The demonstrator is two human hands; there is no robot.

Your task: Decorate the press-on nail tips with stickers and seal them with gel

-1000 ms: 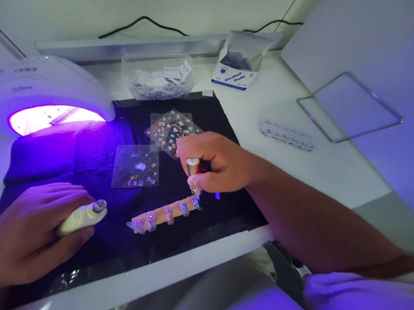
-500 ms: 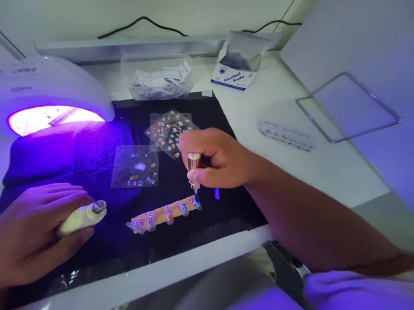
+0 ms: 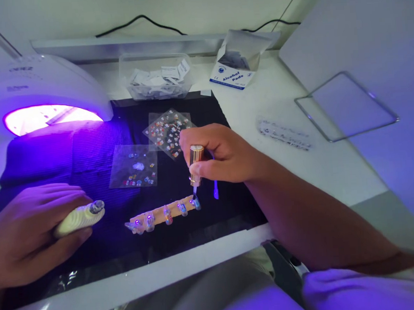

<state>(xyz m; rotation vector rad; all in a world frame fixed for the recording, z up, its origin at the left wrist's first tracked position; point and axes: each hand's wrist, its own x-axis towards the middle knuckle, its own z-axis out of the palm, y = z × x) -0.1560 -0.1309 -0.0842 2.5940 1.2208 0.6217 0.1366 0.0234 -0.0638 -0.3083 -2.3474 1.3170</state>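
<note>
Gold-capped brush (image 3: 195, 165) is pinched by right hand (image 3: 221, 155) fingers over the last nail tip (image 3: 195, 203); bottle (image 3: 79, 217) is gripped by left hand (image 3: 28, 233).

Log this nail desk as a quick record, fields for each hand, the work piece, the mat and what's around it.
right hand: holds gold-capped brush, tip at the rightmost nail tip
left hand: grips cream handheld light, lying on the mat
work piece: wooden stick with five decorated nail tips
mat: black mat under two sticker sheets
behind: lit UV lamp, clear tub of packets, alcohol pads box
</note>
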